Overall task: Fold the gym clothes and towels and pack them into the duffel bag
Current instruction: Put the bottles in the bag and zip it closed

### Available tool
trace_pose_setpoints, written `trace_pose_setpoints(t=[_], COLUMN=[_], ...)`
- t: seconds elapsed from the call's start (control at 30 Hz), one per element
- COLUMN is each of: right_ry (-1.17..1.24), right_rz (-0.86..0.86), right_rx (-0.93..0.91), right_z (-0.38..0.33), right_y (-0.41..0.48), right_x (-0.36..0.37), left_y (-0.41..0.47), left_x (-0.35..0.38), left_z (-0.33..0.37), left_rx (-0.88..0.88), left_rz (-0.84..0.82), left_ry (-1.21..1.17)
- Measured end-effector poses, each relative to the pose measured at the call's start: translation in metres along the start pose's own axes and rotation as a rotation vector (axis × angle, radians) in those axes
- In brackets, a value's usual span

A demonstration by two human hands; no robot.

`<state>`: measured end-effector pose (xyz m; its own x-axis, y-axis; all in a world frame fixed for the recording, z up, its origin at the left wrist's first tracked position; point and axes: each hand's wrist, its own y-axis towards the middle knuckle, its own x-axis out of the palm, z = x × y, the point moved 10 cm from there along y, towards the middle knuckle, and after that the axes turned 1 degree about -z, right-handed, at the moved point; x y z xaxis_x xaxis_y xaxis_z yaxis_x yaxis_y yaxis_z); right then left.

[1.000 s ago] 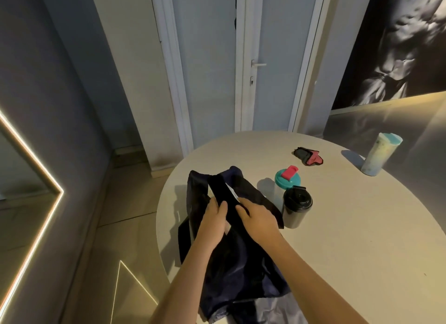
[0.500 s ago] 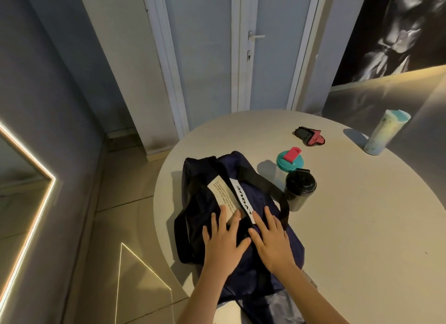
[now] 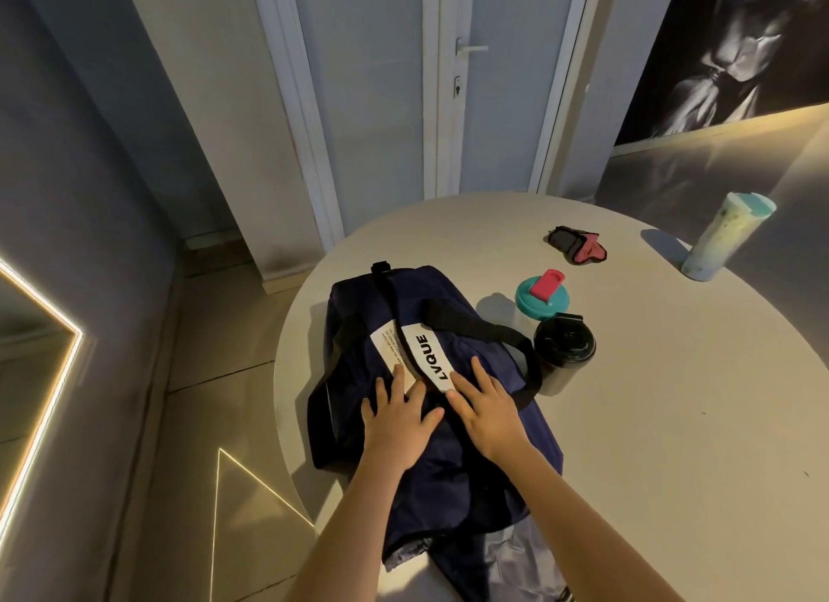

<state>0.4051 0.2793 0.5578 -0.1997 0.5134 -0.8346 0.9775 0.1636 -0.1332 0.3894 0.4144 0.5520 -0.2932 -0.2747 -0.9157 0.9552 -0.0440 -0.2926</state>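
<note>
Round beige table point(image 3: 673, 422), white door point(image 3: 484, 85), tiled floor point(image 3: 215, 377), LED strips point(image 3: 45, 399)

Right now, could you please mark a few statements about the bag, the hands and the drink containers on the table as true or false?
1. The left hand and the right hand both rest flat, fingers spread, on the navy duffel bag. True.
2. The black-lidded cup lies on its side. False: it stands upright beside the bag.
3. The teal-lidded shaker stands just beyond the black-lidded cup. True.
4. The red and black item is inside the bag. False: it lies on the table, apart from the bag.
</note>
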Motion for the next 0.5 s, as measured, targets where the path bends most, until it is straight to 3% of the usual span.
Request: trace_pose_setpoints(t=[0.2,0.3,0.4,0.5], right_ry=[0.086,0.091,-0.047,-0.237], right_rz=[0.233,0.326,0.403,0.294], right_rx=[-0.092,-0.081,-0.033,0.168], right_z=[0.006,0.022,0.043,0.079], right_y=[-0.026,-0.028,-0.018,-0.002], right_x=[-0.044,-0.076,-0.108,-0.113], left_y=[-0.055,-0.062,-0.049,-0.046], left_x=[-0.025,-0.017,-0.002,0.013], left_z=[0.023,0.042,0.043,0.033], left_rx=[0.156,0.260,0.235,0.167], left_rz=[0.410,0.387,0.228,0.132], left_ry=[-0.092,0.047,0.183,0.213])
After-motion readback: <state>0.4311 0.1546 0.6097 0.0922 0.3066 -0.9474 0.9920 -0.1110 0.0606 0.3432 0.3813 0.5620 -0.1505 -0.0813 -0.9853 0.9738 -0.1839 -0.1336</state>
